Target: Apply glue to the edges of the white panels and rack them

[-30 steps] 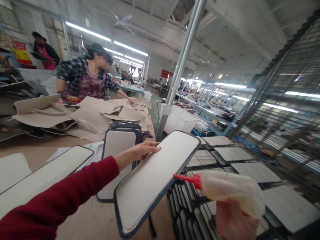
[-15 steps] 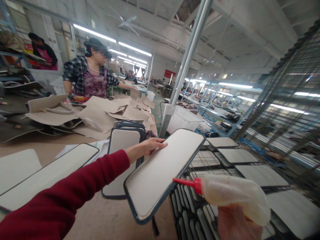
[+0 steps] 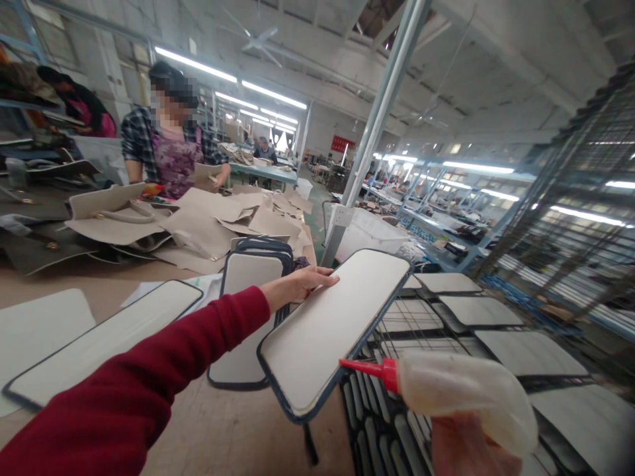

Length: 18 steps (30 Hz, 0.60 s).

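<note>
My left hand (image 3: 300, 284), in a red sleeve, grips the left edge of a cream panel with a dark blue rim (image 3: 337, 327). The panel is held tilted above the table edge and the wire rack (image 3: 391, 430). My right hand (image 3: 466, 449) at the bottom right is closed round a translucent squeeze bottle (image 3: 456, 390) with a red nozzle. The nozzle tip points left and sits close to the panel's lower right rim. A stack of similar panels (image 3: 253, 291) lies on the table just behind my left hand.
More rimmed panels lie on the table (image 3: 106, 340) and on the wire rack at right (image 3: 526, 350). A person in a plaid shirt (image 3: 166, 149) stands behind beige cut pieces (image 3: 198, 225). A steel post (image 3: 377, 132) and a white bin (image 3: 367, 235) stand ahead.
My left hand has carried the panel away from me and to the right, over the rack. The bottle has stayed near its lower rim. The person opposite has pulled an arm back.
</note>
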{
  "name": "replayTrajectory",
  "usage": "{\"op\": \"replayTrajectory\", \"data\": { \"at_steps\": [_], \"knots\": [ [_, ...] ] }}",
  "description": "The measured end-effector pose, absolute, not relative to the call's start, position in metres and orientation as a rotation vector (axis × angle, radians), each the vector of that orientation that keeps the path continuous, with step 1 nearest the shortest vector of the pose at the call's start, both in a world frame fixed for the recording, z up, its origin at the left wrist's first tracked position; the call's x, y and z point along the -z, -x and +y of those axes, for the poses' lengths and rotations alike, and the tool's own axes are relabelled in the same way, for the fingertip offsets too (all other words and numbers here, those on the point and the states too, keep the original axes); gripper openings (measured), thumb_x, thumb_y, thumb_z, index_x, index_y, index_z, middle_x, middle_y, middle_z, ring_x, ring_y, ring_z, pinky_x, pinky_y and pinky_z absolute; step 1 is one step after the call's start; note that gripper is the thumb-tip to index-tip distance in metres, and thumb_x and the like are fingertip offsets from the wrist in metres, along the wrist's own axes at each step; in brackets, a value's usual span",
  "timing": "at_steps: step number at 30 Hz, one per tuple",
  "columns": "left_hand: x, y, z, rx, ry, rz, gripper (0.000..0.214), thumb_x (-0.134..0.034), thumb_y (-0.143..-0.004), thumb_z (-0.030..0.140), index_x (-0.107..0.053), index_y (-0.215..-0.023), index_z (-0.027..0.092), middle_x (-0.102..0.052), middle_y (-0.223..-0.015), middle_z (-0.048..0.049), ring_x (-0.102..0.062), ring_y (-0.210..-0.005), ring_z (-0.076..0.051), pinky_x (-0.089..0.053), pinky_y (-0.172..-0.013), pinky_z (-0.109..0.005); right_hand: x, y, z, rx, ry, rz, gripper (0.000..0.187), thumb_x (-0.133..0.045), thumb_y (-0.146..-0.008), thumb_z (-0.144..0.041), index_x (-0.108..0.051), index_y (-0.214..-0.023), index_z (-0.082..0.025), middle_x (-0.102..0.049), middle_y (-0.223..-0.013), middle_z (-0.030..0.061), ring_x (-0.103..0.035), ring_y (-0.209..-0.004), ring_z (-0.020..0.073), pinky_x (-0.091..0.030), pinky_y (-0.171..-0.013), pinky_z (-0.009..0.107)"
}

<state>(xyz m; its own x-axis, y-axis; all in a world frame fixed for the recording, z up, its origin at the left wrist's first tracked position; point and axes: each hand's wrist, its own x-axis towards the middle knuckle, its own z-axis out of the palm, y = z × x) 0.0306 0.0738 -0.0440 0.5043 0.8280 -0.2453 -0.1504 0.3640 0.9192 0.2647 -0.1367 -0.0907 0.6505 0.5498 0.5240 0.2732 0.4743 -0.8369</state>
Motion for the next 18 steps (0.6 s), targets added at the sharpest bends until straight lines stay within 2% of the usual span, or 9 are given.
{"op": "replayTrajectory", "data": {
  "at_steps": [6,9,13,18],
  "knots": [
    [0.035,-0.031,0.075,-0.751,-1.005,0.876,0.054,-0.086,-0.054,0.025,-0.067,-0.103,0.013,-0.074,-0.081,-0.0075,-0.067,-0.063,-0.018,-0.054,-0.063,-0.029,0.094,-0.255,-0.138,-0.288,1.117,-0.787,0.035,-0.083,-0.059,-0.040,-0.061,-0.072,-0.016,-0.062,-0.062,0.0044,-0.057,-0.054,0.0171,-0.048,-0.046,0.025],
    [0.032,-0.032,0.076,-0.758,-1.000,0.924,0.058,-0.084,-0.058,0.024,-0.064,-0.112,0.014,-0.074,-0.087,-0.0082,-0.067,-0.063,-0.018,-0.055,-0.062,-0.029,0.087,-0.252,-0.137,-0.306,1.077,-0.820,0.035,-0.083,-0.058,-0.040,-0.058,-0.069,-0.018,-0.059,-0.058,0.0020,-0.053,-0.049,0.0152,-0.048,-0.046,0.025],
    [0.030,-0.032,0.078,-0.770,-0.993,0.977,0.062,-0.082,-0.062,0.022,-0.061,-0.119,0.014,-0.074,-0.091,-0.0102,-0.067,-0.062,-0.018,-0.055,-0.061,-0.029,0.087,-0.252,-0.136,-0.364,1.014,-0.890,0.034,-0.080,-0.062,-0.040,-0.059,-0.076,-0.017,-0.058,-0.055,0.0004,-0.055,-0.050,0.0166,-0.050,-0.049,0.027],
    [0.031,-0.032,0.087,-0.828,-0.971,1.021,0.069,-0.084,-0.059,0.023,-0.059,-0.123,0.014,-0.074,-0.092,-0.0106,-0.067,-0.064,-0.020,-0.055,-0.062,-0.031,0.115,-0.255,-0.137,-0.559,0.954,-0.838,0.028,-0.081,-0.063,-0.030,-0.063,-0.081,-0.017,-0.062,-0.058,0.0007,-0.059,-0.050,0.0170,-0.053,-0.049,0.026]
  ]
}}
